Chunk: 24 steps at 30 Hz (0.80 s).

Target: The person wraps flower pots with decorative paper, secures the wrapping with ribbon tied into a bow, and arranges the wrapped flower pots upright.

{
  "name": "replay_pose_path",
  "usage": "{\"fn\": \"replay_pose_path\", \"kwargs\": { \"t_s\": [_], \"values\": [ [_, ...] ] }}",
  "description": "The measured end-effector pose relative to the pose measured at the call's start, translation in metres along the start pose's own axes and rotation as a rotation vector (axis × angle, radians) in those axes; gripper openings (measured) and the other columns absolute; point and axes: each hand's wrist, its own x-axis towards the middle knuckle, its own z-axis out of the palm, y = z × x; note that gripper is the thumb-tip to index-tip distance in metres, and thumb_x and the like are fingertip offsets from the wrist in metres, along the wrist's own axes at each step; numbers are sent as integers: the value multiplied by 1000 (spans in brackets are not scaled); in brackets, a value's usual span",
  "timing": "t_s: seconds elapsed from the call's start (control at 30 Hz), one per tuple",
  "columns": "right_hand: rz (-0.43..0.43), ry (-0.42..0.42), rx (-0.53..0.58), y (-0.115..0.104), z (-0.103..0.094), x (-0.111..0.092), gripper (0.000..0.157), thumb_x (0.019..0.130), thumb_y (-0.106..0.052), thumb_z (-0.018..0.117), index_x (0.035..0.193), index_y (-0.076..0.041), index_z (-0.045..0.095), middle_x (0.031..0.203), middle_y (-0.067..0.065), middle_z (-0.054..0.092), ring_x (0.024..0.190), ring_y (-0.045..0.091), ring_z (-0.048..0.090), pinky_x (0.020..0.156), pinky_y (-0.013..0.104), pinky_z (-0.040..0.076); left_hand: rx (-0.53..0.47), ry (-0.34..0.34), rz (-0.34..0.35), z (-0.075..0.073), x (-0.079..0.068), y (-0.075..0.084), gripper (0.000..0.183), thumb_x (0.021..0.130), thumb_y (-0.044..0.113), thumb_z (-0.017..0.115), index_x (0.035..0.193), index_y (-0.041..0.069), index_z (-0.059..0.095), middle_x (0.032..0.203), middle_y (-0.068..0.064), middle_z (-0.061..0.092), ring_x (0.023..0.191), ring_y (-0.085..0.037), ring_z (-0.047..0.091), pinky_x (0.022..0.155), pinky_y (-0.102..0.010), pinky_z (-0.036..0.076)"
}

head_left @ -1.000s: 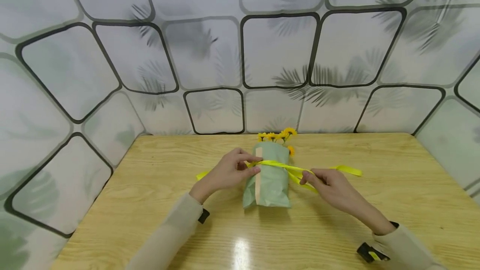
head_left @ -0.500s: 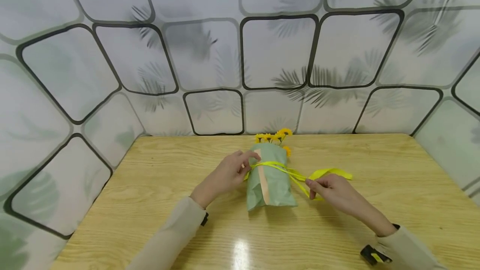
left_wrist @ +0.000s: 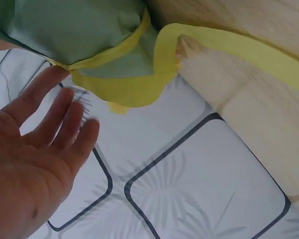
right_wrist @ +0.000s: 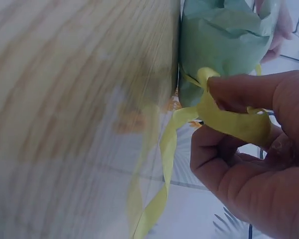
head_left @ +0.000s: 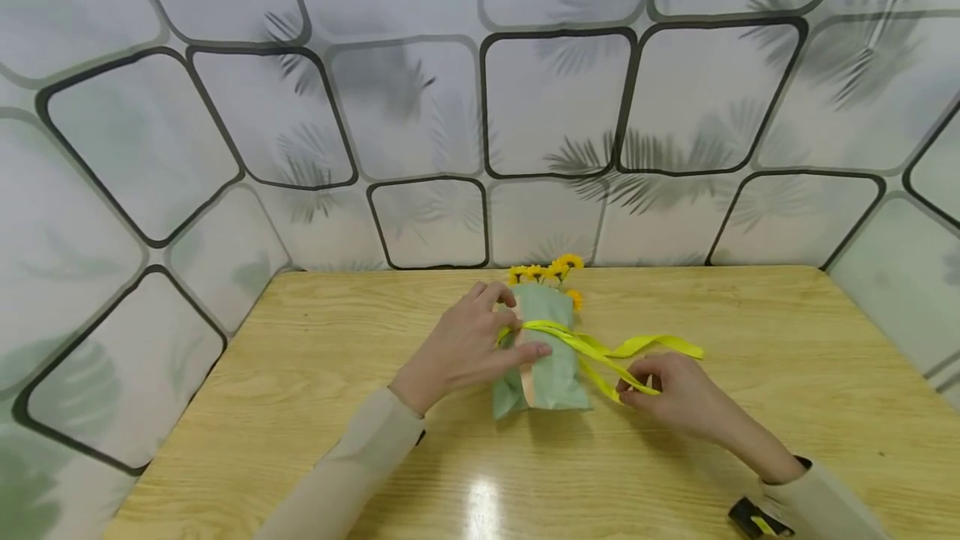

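Observation:
A small bouquet wrapped in pale green paper (head_left: 558, 375) lies on the wooden table, its yellow flowers (head_left: 567, 262) showing at the far end. A yellow ribbon (left_wrist: 127, 90) runs across the wrap, and its loose ends trail to the right. My left hand (head_left: 467, 347) is at the bouquet's left side, thumb over the paper; in the left wrist view its fingers are relaxed, one fingertip touching the ribbon's edge. To the right of the bouquet, my right hand (head_left: 681, 397) holds the ribbon between thumb and fingers. The paper's underside is hidden.
The wooden table (head_left: 300, 390) reaches back to a patterned wall covering (head_left: 555, 107). A loose ribbon tail (head_left: 671, 345) lies behind the right hand. A black wrist device (head_left: 752, 517) sits by the right sleeve.
The bouquet has turned slightly and shifted. My left hand has moved right, its thumb now over the paper. My right hand has moved a little right and nearer, with the ribbon.

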Motion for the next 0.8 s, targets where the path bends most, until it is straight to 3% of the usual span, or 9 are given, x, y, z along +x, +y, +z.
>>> {"fn": "replay_pose_path", "kwargs": {
  "t_s": [0.07, 0.13, 0.27, 0.33, 0.43, 0.57, 0.67, 0.73, 0.8],
  "values": [
    [20, 4, -8, 0, -1, -1, 5, 90, -13, 77, 93, -18, 78, 81, -7, 66, 60, 2, 42, 54, 22, 37, -43, -46, -19, -1, 1, 2, 50, 91, 68, 62, 94, 19, 72, 111, 4, 62, 99, -13, 58, 86, -31, 53],
    [48, 1, -5, 0, -2, -1, 14, 90, -13, 76, 104, -13, 78, 91, -4, 71, 63, 4, 46, 55, 23, 39, -77, -88, -42, -2, 2, 4, 55, 89, 67, 66, 102, 14, 70, 111, 3, 65, 93, -12, 60, 83, -30, 55],
    [52, -3, -23, 1, -4, 0, 24, 92, -20, 75, 113, -8, 77, 93, -3, 72, 67, 4, 48, 57, 23, 40, -103, -127, -38, -5, 2, 7, 68, 91, 62, 68, 133, 9, 65, 127, -5, 67, 104, -19, 68, 94, -36, 57],
    [41, -2, -37, 1, -5, 0, 18, 93, -25, 76, 105, -13, 79, 90, -5, 71, 66, 3, 46, 57, 23, 40, -104, -136, -5, -6, 2, 9, 69, 93, 58, 68, 141, 8, 61, 135, -8, 65, 115, -23, 67, 99, -38, 56],
    [17, 19, -58, 1, -6, -1, 9, 92, -28, 77, 89, -20, 78, 80, -8, 66, 62, 3, 41, 54, 22, 37, -91, -135, 49, -7, 3, 11, 58, 95, 54, 67, 132, 9, 67, 135, -9, 63, 112, -22, 67, 97, -36, 56],
    [-16, 98, -7, 0, -9, -5, 11, 91, -24, 79, 82, -22, 73, 86, -7, 64, 67, 0, 47, 55, 22, 41, -66, -129, 73, -6, 3, 10, 53, 95, 54, 68, 123, 9, 71, 132, -7, 63, 99, -17, 67, 90, -31, 58],
    [-5, 139, 176, 0, -15, -9, 8, 95, -21, 75, 90, -15, 74, 108, -6, 68, 89, -5, 57, 66, 21, 51, -69, -139, 79, -6, 2, 8, 55, 93, 55, 68, 124, 9, 72, 135, -8, 62, 96, -14, 68, 89, -30, 58],
    [8, 133, 380, 2, -19, -10, 9, 99, -17, 68, 97, -9, 73, 119, -10, 68, 99, -4, 62, 76, 21, 56, -82, -149, 80, -6, 2, 7, 58, 92, 55, 69, 126, 8, 71, 137, -8, 62, 101, -16, 69, 92, -31, 58],
    [-14, 99, 654, 4, -22, -10, 11, 104, -9, 59, 100, -7, 69, 118, -12, 67, 107, -1, 65, 85, 24, 59, -84, -157, 84, -5, 2, 6, 59, 92, 55, 70, 128, 7, 70, 140, -9, 62, 111, -20, 69, 98, -33, 56]
  ]
}}
